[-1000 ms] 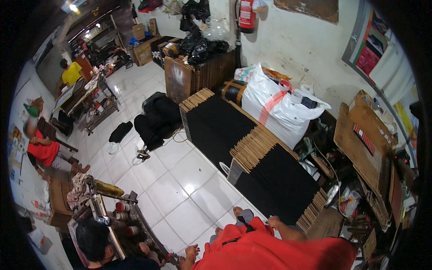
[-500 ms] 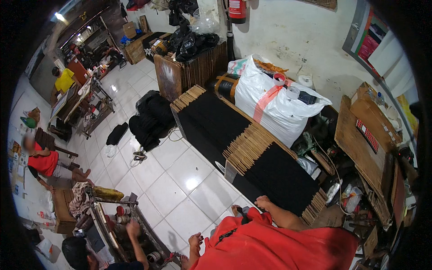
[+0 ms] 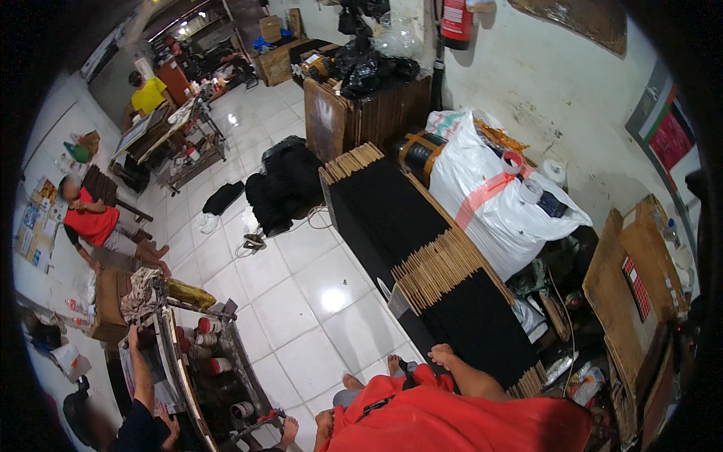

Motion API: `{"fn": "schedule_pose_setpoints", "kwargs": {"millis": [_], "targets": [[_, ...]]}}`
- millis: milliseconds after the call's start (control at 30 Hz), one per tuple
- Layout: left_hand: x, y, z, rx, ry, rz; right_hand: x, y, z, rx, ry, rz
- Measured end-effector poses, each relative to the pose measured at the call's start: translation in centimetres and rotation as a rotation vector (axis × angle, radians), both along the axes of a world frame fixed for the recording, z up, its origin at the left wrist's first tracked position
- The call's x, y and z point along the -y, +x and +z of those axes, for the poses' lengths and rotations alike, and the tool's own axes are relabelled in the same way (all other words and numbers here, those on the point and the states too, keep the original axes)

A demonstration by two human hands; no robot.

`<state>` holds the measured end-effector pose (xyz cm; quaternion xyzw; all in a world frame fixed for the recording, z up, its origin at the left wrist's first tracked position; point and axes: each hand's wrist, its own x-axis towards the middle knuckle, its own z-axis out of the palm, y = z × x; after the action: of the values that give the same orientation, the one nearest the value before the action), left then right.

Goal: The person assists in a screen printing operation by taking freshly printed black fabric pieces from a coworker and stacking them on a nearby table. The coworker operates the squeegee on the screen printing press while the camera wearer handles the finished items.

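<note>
Boards covered in black cloth point(image 3: 395, 203) stand in a long tight row before me, their bare brown edges point(image 3: 440, 267) showing in bands. At the row's near left edge rests my right hand point(image 3: 443, 354), its fingers curled in against the black cloth. What it grips, if anything, is hidden. Low beside my red shirt point(image 3: 459, 422) hangs my left hand point(image 3: 324, 422), partly covered, away from the boards. Its fingers do not show clearly.
A full white sack point(image 3: 493, 196) leans behind the row. Cardboard point(image 3: 633, 279) stands at right. Black cloth point(image 3: 282, 188) is heaped on the tiled floor point(image 3: 290, 271). At lower left a co-worker point(image 3: 132, 422) works by a rack of tins point(image 3: 213, 365); another person point(image 3: 94, 222) sits beyond.
My view has turned left, so the room shifts rightward. My right hand stays at the row's edge; my left is more covered. The co-worker's arm has moved left, onto the rack's frame.
</note>
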<state>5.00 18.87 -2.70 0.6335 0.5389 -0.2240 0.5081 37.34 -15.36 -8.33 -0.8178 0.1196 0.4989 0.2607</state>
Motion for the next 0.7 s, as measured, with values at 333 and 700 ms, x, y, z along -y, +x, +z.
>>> {"fn": "schedule_pose_setpoints", "kwargs": {"millis": [333, 700], "targets": [[-1.1, 2.3, -1.8, 0.075, -0.203, 0.556, -2.8, 0.9, 0.0, -0.032, 0.075, -0.192], [-1.0, -0.9, -5.4, -0.017, -0.032, 0.172, -5.7, 1.9, 2.6, -0.012, 0.157, -0.104]]}}
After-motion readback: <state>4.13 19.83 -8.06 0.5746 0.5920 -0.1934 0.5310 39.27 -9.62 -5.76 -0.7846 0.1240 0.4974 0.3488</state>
